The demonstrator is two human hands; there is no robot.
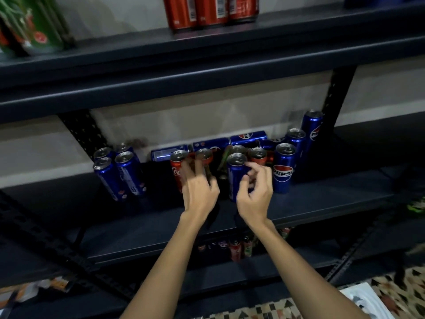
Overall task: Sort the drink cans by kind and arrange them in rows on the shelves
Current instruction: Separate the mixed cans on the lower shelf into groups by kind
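On the middle shelf stand mixed cans. My right hand grips an upright blue Pepsi can from its right side. My left hand reaches with blurred, spread fingers to a red Coca-Cola can; whether it holds the can I cannot tell. A group of upright blue Pepsi cans stands at the left, and more blue cans stand at the right. Several blue cans lie on their sides at the back. A second red can stands behind my right hand.
The upper shelf carries red cans in the middle and green cans at the left. More cans show on the lower shelf. Dark perforated uprights frame the bay. A patterned floor lies below right.
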